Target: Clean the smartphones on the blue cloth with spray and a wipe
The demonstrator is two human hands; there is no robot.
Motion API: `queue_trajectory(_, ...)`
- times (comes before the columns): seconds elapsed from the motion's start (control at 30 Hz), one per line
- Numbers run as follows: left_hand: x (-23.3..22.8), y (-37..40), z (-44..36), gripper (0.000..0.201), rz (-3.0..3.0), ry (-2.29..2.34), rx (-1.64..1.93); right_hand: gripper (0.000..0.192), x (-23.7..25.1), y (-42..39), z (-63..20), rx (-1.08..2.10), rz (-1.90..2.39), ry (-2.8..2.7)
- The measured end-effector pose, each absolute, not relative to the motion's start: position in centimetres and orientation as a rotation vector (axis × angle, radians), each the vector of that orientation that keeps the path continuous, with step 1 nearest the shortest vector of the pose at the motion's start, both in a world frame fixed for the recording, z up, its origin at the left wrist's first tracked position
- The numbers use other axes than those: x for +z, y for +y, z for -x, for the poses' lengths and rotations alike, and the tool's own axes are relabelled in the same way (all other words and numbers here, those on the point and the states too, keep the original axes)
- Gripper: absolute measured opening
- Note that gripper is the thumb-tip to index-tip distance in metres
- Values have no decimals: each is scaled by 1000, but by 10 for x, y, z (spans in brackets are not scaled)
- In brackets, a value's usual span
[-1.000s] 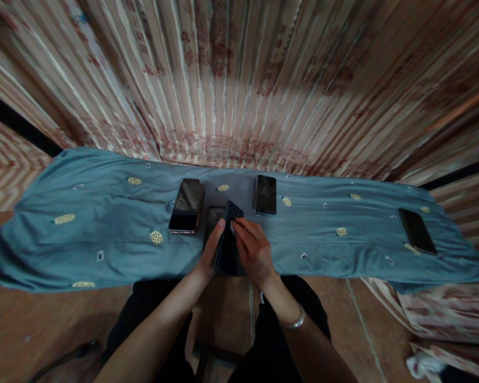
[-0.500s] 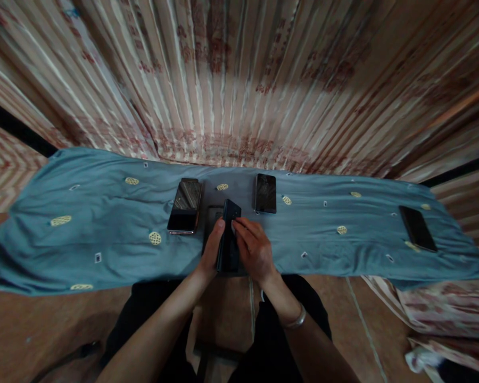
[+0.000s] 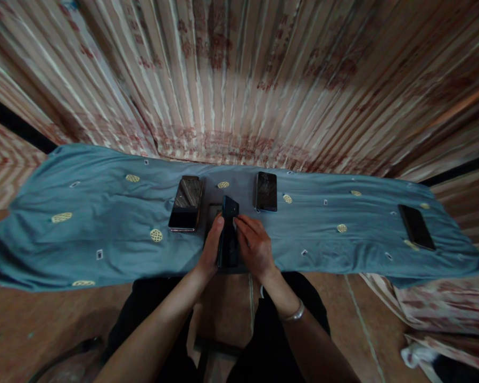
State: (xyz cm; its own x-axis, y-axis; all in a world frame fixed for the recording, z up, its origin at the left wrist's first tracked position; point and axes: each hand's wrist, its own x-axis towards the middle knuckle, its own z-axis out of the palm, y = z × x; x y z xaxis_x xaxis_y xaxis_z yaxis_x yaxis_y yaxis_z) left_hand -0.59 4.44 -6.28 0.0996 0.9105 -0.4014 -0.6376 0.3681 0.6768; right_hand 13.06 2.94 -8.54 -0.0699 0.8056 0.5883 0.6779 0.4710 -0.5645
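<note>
A person seated at a long table draped in a teal cloth (image 3: 104, 229) holds a dark phone (image 3: 228, 234) between both hands at the centre of the frame, just above the near edge of the table. The phone stands tilted up on its long edge, its top end pointing away toward the back of the table. The left hand (image 3: 212, 247) braces its left side, fingers pressed together along the edge with the thumb up near the top corner. The right hand (image 3: 255, 247) closes on the right side, fingers curled against the face of the phone; a silver bangle (image 3: 294, 315) circles that wrist. A dark flat piece (image 3: 212, 213) lies on the cloth just behind the left hand, partly hidden; what it is cannot be told. Three more phones lie flat and face up: one (image 3: 186, 203) just left of the hands, one (image 3: 266, 191) just right and farther back, and one (image 3: 416, 227) well apart at the right end of the table. A pleated, patterned curtain (image 3: 239, 80) fills the upper frame.
</note>
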Motion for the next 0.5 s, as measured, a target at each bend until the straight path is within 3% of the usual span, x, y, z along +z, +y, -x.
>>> queue_trajectory(0.5,-44,43,5,35,-187,916,1065,36,-84,31,-134,166,1262,-1787)
